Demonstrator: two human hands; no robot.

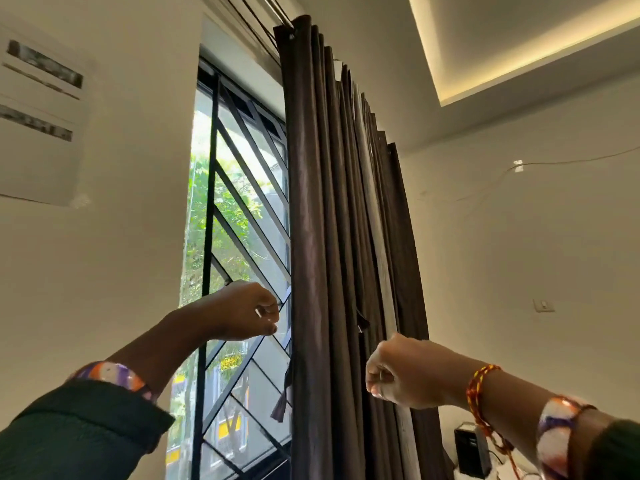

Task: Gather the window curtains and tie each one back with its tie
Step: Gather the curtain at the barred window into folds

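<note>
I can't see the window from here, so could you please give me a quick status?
Left hand and right hand curled, holding nothing visible. Curtain gathered, not tied; tie hangs loose. Nothing in the way.

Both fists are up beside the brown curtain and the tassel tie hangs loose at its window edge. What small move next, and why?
Probably lower the left hand to the tassel tie. The curtain already hangs bunched, the tie dangles unfastened, and neither the left nor the right hand visibly grips it.
</note>
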